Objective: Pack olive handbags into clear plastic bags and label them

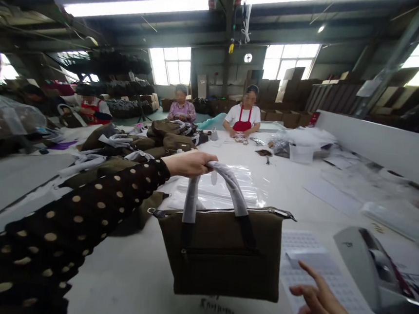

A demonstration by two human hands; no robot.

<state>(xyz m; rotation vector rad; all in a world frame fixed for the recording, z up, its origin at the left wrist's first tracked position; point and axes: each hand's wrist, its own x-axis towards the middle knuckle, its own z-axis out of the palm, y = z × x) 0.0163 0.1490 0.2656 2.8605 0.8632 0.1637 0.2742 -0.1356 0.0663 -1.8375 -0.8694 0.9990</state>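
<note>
My left hand is closed round the wrapped handles of a dark olive handbag, which hangs upright over the white table. White wrapping covers the handles, and a zipper runs along the bag's top edge. At the lower right, my right hand has its fingers spread and holds nothing. It is above a sheet of printed labels, to the right of the bag.
Olive bags are piled at the left. Clear plastic sleeves lie behind the bag. A grey tape dispenser stands at the right. Across the table, a person in a red apron and others are at work.
</note>
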